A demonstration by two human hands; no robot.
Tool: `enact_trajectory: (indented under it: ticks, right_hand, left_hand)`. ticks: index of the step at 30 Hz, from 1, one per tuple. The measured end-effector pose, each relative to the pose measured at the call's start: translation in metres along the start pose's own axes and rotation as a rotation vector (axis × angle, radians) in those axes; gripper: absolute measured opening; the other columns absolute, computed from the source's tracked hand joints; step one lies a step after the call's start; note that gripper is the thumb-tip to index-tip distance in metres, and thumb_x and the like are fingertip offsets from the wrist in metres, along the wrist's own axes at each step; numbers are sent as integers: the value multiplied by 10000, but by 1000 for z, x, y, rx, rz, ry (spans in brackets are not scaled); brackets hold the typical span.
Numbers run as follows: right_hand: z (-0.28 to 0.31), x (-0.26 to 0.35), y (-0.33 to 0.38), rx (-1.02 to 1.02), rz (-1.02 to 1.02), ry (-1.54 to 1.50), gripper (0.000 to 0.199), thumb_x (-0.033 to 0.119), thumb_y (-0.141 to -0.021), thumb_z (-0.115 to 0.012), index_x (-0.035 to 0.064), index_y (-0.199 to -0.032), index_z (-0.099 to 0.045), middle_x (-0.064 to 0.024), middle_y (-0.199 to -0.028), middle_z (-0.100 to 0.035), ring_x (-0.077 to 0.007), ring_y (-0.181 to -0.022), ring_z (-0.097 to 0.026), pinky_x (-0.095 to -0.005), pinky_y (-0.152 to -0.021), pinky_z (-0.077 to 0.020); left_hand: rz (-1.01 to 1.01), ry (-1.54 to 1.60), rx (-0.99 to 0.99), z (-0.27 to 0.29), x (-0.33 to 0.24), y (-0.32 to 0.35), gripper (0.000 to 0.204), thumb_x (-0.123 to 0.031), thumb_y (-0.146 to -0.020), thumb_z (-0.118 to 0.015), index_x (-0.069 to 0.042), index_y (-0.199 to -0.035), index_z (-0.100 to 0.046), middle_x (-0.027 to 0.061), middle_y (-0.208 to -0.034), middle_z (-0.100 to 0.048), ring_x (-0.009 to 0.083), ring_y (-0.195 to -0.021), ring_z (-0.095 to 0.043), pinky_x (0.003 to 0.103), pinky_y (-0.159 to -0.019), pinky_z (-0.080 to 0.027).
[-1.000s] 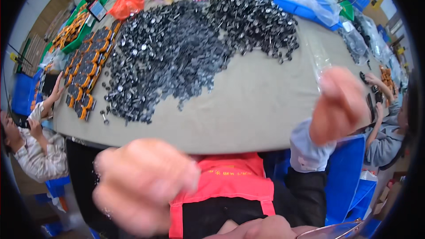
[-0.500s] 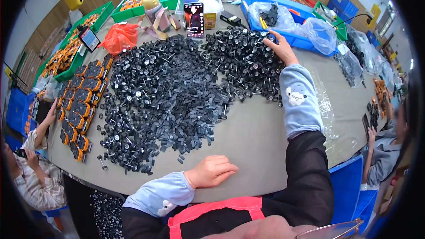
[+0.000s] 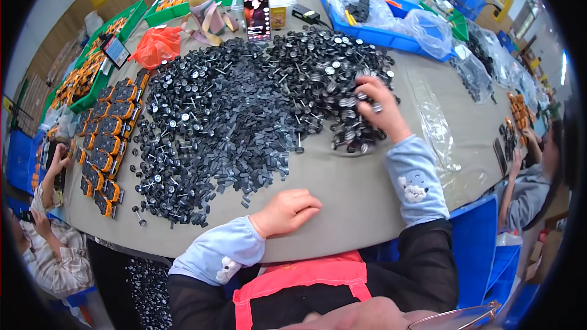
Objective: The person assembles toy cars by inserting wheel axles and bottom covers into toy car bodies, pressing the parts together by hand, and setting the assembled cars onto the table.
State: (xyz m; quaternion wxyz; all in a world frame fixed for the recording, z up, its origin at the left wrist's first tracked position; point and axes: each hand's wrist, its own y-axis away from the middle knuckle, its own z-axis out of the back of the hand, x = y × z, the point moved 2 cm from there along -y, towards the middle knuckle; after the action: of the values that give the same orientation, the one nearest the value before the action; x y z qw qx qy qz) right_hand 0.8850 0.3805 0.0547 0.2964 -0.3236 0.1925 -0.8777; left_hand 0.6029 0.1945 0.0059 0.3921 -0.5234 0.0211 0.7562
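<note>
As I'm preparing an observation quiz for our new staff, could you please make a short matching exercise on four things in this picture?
Column one:
1. left hand
2. right hand
3. phone
4. plastic bag

Column two:
A. propped up and lit
B. crumpled and orange-red
C. resting on the grey-beige tabletop, apart from the loose parts
D. at the right side of the black wheel-and-axle pieces

Right pairs: 1-C, 2-D, 3-A, 4-B.
</note>
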Motion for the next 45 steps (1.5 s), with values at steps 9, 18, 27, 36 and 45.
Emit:
enact_trajectory:
  ticks: [9, 18, 27, 36, 45]
  right_hand:
    - [-13, 56, 29, 251, -131, 387, 465, 59, -768, -688, 106, -1227, -629, -75, -1283, -624, -327, -1178, -580, -460, -949, -483]
    - [22, 90, 55, 288, 13, 226, 575, -63, -742, -576, 105, -1291, -608, -128, -1374, -567, -352, -1261, -541, -437, -1032, -462]
    - [209, 70, 313, -645, -693, 291, 204, 30, -956, -591, 32, -1133, -693, -67, -1088, -716, -145, -989, -670, -277, -852, -530]
    - [207, 26, 633, -450, -1440, 565, 178, 141, -868, -642, 84, -990, -758, -129, -936, -749, -252, -850, -726, -360, -785, -557]
    - [91, 5, 636, 373, -1447, 269, 290, 189, -826, -684, 115, -1101, -733, -195, -1084, -717, -394, -1044, -674, -461, -936, -533]
  left_hand:
    - [31, -132, 27, -4, 1, 2, 113, -71, -864, -711, -61, -977, -719, 106, -907, -661, 286, -838, -660, 371, -727, -531]
    - [-165, -508, -327, -8, -14, 8, 163, -53, -793, -720, -85, -952, -700, 105, -1050, -654, 315, -1034, -615, 439, -916, -475]
    - [517, -1122, -180, 41, 51, 27, 640, -360, -935, -652, -83, -1477, -454, 213, -1577, -331, 385, -1482, -270, 651, -1149, -204]
    - [129, -1113, -209, 21, 20, 7, 317, -189, -1002, -588, -76, -1297, -611, 160, -1533, -433, 364, -1466, -331, 611, -1188, -147]
    - [33, -830, -121, -46, -35, 14, 281, -21, -866, -659, -47, -1146, -664, 199, -1429, -510, 430, -1391, -416, 607, -1186, -222]
